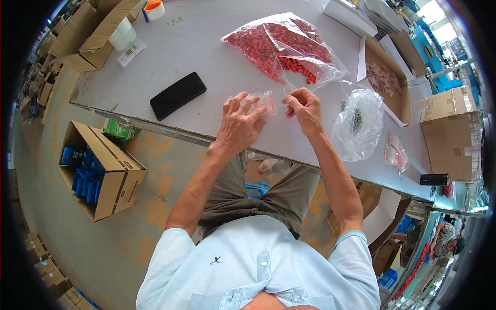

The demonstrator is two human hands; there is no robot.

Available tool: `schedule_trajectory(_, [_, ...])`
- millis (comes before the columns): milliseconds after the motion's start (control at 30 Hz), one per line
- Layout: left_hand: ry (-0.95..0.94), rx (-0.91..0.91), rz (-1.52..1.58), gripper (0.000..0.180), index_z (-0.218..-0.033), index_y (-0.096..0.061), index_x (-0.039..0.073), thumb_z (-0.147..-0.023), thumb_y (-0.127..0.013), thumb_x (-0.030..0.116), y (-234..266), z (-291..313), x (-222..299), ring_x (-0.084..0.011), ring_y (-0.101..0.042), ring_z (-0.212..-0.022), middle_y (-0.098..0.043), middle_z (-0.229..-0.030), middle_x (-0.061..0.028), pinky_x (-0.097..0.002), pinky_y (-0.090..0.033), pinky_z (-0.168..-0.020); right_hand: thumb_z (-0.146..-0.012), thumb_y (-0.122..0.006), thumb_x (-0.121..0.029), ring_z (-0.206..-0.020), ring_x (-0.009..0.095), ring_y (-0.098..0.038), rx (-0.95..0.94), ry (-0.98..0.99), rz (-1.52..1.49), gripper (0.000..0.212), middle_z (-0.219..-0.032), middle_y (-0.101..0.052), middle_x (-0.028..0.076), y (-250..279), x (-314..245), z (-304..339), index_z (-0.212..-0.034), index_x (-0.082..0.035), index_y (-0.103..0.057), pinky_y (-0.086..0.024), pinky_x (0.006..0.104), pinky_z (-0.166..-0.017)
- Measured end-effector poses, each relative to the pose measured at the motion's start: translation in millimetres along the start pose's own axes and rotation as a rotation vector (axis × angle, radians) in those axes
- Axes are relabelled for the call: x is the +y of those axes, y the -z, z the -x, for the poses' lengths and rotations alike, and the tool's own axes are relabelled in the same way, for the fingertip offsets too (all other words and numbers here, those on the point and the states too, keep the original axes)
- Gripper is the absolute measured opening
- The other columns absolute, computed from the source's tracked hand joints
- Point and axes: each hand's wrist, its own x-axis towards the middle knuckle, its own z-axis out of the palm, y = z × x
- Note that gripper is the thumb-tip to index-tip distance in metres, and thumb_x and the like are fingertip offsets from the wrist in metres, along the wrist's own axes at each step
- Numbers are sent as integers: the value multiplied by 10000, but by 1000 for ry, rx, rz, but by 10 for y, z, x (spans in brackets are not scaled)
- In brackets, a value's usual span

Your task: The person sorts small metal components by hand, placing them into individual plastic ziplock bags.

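Near the table's front edge, my left hand (240,121) has its fingers curled onto a small clear zip bag (267,103) with a reddish line across it. Just right of that bag, my right hand (307,111) is closed in a pinch; whatever lies between its fingertips is too small to make out. Beyond both hands lies a large clear bag of small red pieces (281,46). A crumpled clear bag with small dark pieces (357,121) rests to the right of my right hand.
A black phone (178,96) lies left on the table (206,31). To the right are an open carton tray with small bags (404,111), a stack of zip bags (396,155), a black cylinder (434,179) and a cardboard box (450,134). A carton of blue packs (121,181) stands on the floor.
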Motion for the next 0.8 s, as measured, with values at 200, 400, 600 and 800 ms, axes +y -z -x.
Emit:
schedule_trajectory(200, [34, 372, 78, 381, -1197, -695, 80, -847, -809, 176, 246, 33, 16, -327, -568, -1281, -669, -1269, -95, -496, -405, -1072, -886, -712, -34, -616, 146, -609, -16, 522, 569, 74, -736, -643, 95, -60, -555, 267, -860, -24, -643, -487, 310, -592])
schedule_trajectory(400, [-141, 144, 229, 59, -942, -709, 76, -902, -697, 118, 147, -75, 474, -383, -648, -1104, -675, -982, -124, -522, -490, -1012, -831, -665, 69, -608, 323, -581, -333, 632, 843, 125, -745, -577, 155, 86, -915, 777, -846, -16, -575, -464, 415, -580])
schedule_trajectory(600, [-74, 160, 402, 83, -924, -714, 30, -883, -749, 92, 185, 87, 556, -315, -682, -923, -660, -905, -117, -452, -549, -839, -819, -683, 80, -607, 307, -602, -425, 616, 815, 134, -778, -617, 154, 83, -857, 820, -867, 1, -586, -478, 391, -580])
schedule_trajectory(800, [120, 196, 685, 82, -954, -727, 9, -906, -755, 70, 170, 101, 645, -203, -679, -787, -691, -864, -90, -353, -563, -727, -842, -713, 50, -628, 212, -624, -276, 521, 721, 117, -799, -675, 103, 117, -785, 850, -925, 1, -646, -488, 336, -604])
